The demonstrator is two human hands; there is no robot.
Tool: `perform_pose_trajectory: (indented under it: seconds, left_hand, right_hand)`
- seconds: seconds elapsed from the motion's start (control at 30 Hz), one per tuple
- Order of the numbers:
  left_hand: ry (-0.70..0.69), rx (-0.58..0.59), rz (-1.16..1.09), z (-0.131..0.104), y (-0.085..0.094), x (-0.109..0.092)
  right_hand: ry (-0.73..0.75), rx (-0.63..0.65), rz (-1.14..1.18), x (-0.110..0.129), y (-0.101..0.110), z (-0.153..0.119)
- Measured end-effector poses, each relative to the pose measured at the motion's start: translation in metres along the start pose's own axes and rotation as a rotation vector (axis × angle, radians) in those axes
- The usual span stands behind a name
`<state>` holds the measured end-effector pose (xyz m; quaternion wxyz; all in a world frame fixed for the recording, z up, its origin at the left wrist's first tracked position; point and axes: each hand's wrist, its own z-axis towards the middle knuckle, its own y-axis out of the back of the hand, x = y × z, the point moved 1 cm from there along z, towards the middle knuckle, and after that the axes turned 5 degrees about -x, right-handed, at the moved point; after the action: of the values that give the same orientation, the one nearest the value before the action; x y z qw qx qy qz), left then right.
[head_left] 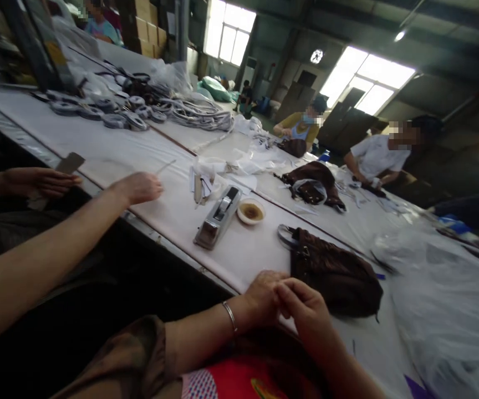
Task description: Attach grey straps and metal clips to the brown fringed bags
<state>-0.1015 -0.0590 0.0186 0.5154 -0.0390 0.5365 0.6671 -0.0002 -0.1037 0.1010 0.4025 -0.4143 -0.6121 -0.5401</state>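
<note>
Right hand (pixel 306 306), fingertips pressed together, meets left hand (pixel 263 293), whose grip I cannot tell, at lower centre; right of centre, a brown bag (pixel 336 272) lies on the surface (pixel 253 256). Steady wrists, I judge, serve best.

Through the head camera I have both arms low in view, the hands meeting in front of the body. My left forearm (pixel 198 335) slants up to the right, bare beyond a loose brown patterned fabric sleeve (pixel 129 354), with a thin silver-coloured metal bangle (pixel 230 316) round the wrist. My right forearm (pixel 347 360), also bare, rises from the lower right. The left hand (pixel 264 296) points rightward; the right hand (pixel 308 310) bends in, fingers curled against its fingers. What sits between the fingertips, I can't make out.
</note>
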Motion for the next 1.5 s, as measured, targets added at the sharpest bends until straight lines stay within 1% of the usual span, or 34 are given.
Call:
perform_pose_trajectory:
  seconds: [0.03,0.1,0.13,0.2,0.27,0.37,0.53,0.6,0.7,0.83,0.93,1.17,1.4,1.5]
  left_hand:
    - [-0.025,-0.013,0.004,-0.002,-0.008,-0.001]
    - [-0.062,-0.067,0.032,-0.004,-0.016,0.000]
    - [-0.071,-0.089,0.048,-0.005,-0.017,0.001]
    - [-0.075,-0.101,0.067,-0.005,-0.016,0.002]
    - [-0.076,-0.108,0.088,-0.004,-0.015,0.001]
    - [-0.084,-0.113,0.116,-0.003,-0.015,-0.002]
    - [-0.086,-0.115,0.136,-0.003,-0.016,-0.003]
    - [-0.081,-0.110,0.129,-0.003,-0.016,-0.003]
    - [-0.074,-0.106,0.119,-0.004,-0.017,-0.002]
    - [-0.072,-0.097,0.126,-0.004,-0.018,-0.001]
    - [-0.076,-0.087,0.133,-0.003,-0.018,-0.001]
    - [-0.065,-0.070,0.129,-0.002,-0.015,-0.002]
    - [-0.061,-0.089,0.098,-0.004,-0.019,-0.001]
    - [-0.050,-0.100,0.081,-0.004,-0.017,-0.003]
  right_hand:
    - [-0.039,-0.058,0.022,-0.011,0.017,-0.006]
    - [-0.131,-0.158,0.059,-0.032,0.041,-0.018]
    - [-0.178,-0.191,0.086,-0.042,0.049,-0.023]
    - [-0.264,-0.211,0.156,-0.056,0.054,-0.029]
    - [-0.330,-0.205,0.221,-0.065,0.052,-0.029]
    - [-0.381,-0.180,0.286,-0.070,0.045,-0.024]
    - [-0.400,-0.126,0.331,-0.070,0.040,-0.011]
    - [-0.403,-0.126,0.324,-0.072,0.038,-0.007]
    - [-0.407,-0.169,0.286,-0.077,0.035,-0.002]
    - [-0.430,-0.258,0.199,-0.082,0.029,0.001]
    - [-0.415,-0.320,0.146,-0.083,0.027,0.002]
    - [-0.450,-0.352,0.114,-0.084,0.025,0.003]
    - [-0.543,-0.375,0.121,-0.077,0.022,0.005]
    - [-0.549,-0.375,0.109,-0.076,0.021,0.006]
